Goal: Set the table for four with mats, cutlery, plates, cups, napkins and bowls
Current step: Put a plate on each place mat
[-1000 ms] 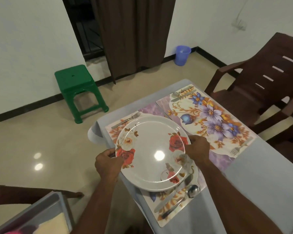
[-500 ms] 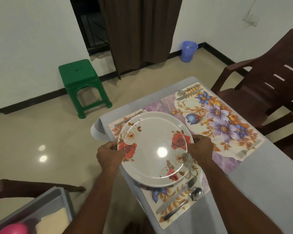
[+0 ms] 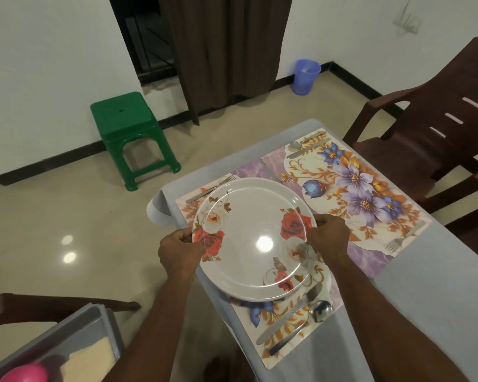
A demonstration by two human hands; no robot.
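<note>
Both hands grip a round white plate with red and white rose prints (image 3: 253, 239) at opposite rims, the left hand (image 3: 178, 250) pinching the left edge with thumb on top and the right hand (image 3: 329, 238) curled round the right edge. The plate sits over the near floral rectangular placemat (image 3: 287, 323) on the grey-clothed table (image 3: 425, 299); contact with the mat cannot be determined. A steel fork (image 3: 210, 189) lies at the mat's far end, a steel knife (image 3: 290, 317) and steel spoon (image 3: 304, 326) at its near end, and a second floral placemat (image 3: 351, 188) lies just beside it.
</note>
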